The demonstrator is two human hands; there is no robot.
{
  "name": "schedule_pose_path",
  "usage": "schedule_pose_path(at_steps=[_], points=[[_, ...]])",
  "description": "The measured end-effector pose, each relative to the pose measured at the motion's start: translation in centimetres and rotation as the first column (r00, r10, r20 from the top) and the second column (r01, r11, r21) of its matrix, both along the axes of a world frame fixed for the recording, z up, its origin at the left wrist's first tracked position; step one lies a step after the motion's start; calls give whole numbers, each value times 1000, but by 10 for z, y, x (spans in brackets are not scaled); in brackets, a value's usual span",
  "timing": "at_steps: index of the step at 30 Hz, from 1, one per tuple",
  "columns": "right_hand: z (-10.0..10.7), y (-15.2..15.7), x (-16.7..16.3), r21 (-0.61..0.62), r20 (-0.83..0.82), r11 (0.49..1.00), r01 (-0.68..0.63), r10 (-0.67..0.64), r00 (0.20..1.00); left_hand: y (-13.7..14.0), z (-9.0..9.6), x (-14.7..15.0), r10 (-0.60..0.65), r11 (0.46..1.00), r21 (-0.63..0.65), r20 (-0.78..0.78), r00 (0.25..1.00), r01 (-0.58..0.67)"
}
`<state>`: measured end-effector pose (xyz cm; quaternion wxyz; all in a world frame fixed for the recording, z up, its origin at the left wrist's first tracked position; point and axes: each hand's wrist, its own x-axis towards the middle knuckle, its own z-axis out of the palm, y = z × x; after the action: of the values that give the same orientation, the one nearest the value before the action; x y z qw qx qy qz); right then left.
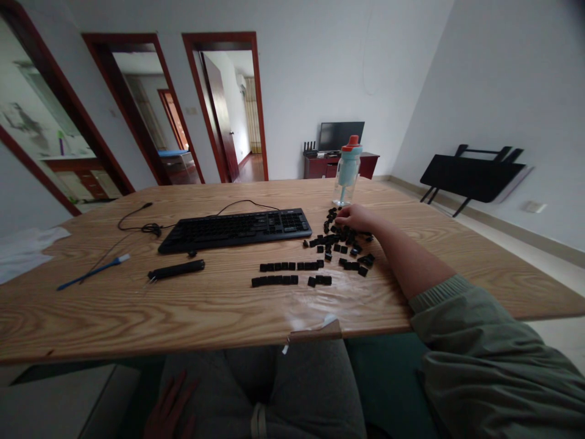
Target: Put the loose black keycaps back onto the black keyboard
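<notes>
A wood-grain table [219, 314] spreads out beneath the black keyboard [235, 230], which lies flat with its long side running left to right. Well to the right of the keyboard, the person's right arm, in a green sleeve [484, 329] gathered at the cuff, reaches forward and slants inward over the tabletop, its forearm bare. A clear bottle [347, 174] with a red and pale-blue top stands upright beyond the keyboard's right end. The right hand [356, 217] is just right of the keyboard, near the bottle's base, back upward, wrist slightly bent and fingers curled down to loose keycaps; whether a keycap is pinched between the fingertips cannot be told. The left hand [171, 402] is well below the keyboard's left part, resting on the person's thigh in shadow, fingers extended and a little apart, with nothing visible in its grasp. Left of the keyboard and nearer the person lies a blue brush [98, 272]; a black bar [177, 269] sits just in front of the keyboard's left end. Smallest are the black keycaps [343, 249], heaped right of the keyboard, with two broken rows [278, 266] laid out in front of its right half.
</notes>
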<state>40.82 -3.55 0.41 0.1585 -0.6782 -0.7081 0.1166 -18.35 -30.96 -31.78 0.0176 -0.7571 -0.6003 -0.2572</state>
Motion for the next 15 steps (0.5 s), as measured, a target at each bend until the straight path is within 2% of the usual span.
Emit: schedule_pose_path(at_steps=[6, 15], points=[[1, -3, -2, 22, 29, 995, 93, -94, 995, 0, -5, -4, -22, 1000, 5, -13, 1000, 22], [2, -6, 4, -1, 3, 994, 113, -113, 994, 1, 0, -1, -19, 999, 37, -36, 999, 20]])
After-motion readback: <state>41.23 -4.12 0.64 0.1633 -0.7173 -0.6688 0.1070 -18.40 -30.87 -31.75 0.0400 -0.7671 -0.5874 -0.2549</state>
